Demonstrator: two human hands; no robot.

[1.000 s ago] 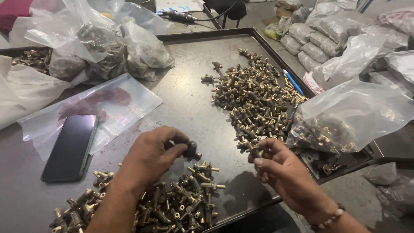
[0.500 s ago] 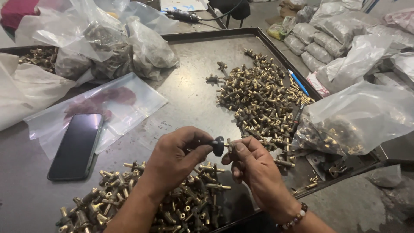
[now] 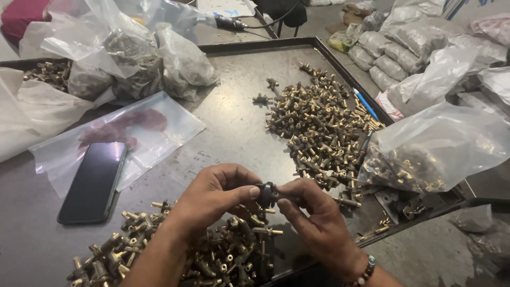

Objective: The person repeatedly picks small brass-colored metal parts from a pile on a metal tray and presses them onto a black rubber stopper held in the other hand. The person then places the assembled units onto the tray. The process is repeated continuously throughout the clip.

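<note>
- Left hand [image 3: 212,194] and right hand [image 3: 313,223] pinch one small dark fitting [image 3: 265,194] between fingertips, apparently pressing two parts together.
- Just below the grip lies a heap of assembled brass fittings [image 3: 212,255]; beyond it, the loose brass pile [image 3: 324,122].
- Seating it looks to need steady, aligned pressure.

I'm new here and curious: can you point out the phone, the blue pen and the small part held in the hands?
phone [image 3: 94,180], head view, middle of its dark screen.
blue pen [image 3: 365,104], head view, middle of its barrel.
small part [image 3: 265,194], head view, its dark body between the fingertips.
</note>
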